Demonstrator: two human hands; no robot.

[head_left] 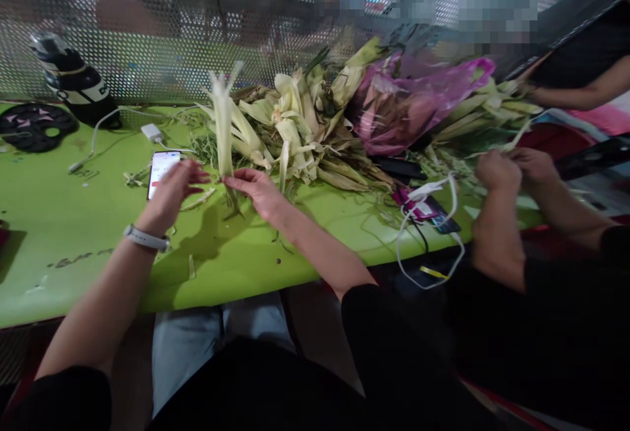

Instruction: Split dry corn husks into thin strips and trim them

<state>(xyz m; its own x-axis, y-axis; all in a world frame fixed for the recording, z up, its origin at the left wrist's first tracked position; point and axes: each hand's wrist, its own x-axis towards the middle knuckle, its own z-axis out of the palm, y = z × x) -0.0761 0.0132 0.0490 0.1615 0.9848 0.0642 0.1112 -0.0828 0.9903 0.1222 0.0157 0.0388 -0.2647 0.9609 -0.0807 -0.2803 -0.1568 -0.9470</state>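
I have the right hand [258, 189] pinching the base of the husk bundle [224, 132], left of frame centre; the left hand [172, 191] is spread, apparently unloaded. I judge a firm, low pinch best, clear of the husk pile [295, 116], upper centre.

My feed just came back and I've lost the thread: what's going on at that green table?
A person's right hand pinches an upright bundle of pale husks near its lower end. The left hand, fingers loose, is beside it, partly in front of a lit phone, with nothing visible in its grip. Behind lies a heap of husks, with a pink plastic bag among them. At the right, a co-worker's hands are close together; what they hold is unclear.
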